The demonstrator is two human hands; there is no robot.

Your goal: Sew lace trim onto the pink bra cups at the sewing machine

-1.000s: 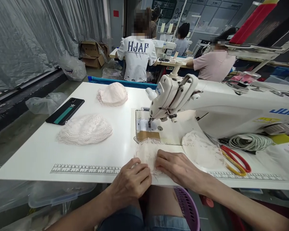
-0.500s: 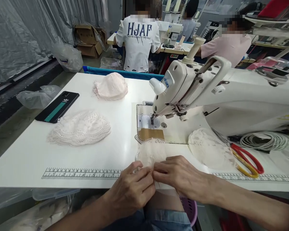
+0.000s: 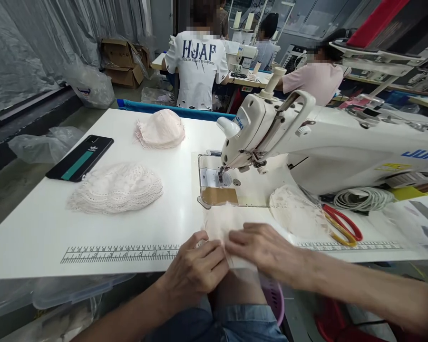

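A small piece of pale, frayed-edged fabric (image 3: 219,219) lies at the table's front edge, just below the sewing machine's plate. My left hand (image 3: 199,262) is closed on its near left edge, fingers curled. My right hand (image 3: 262,249), slightly blurred, pinches the same fabric close beside the left fingertips. Fingers cover the near part of the cloth. Beyond it stands a white sewing machine (image 3: 260,128), its presser foot over the bare metal plate. To the right lies another pale fabric piece (image 3: 296,213), partly under scissors (image 3: 342,227) with red and yellow handles.
On the table's left are a white lace piece (image 3: 117,189), a pale pink cap-shaped piece (image 3: 160,129) and a black phone (image 3: 81,157). A printed ruler (image 3: 121,254) runs along the front edge. Coiled cable (image 3: 364,198) rests by the machine. Co-workers sit at machines ahead.
Both hands stay on the fabric at the table edge. My right hand has shifted left, nearer my left fingers. The camera view has tilted and swung a little.
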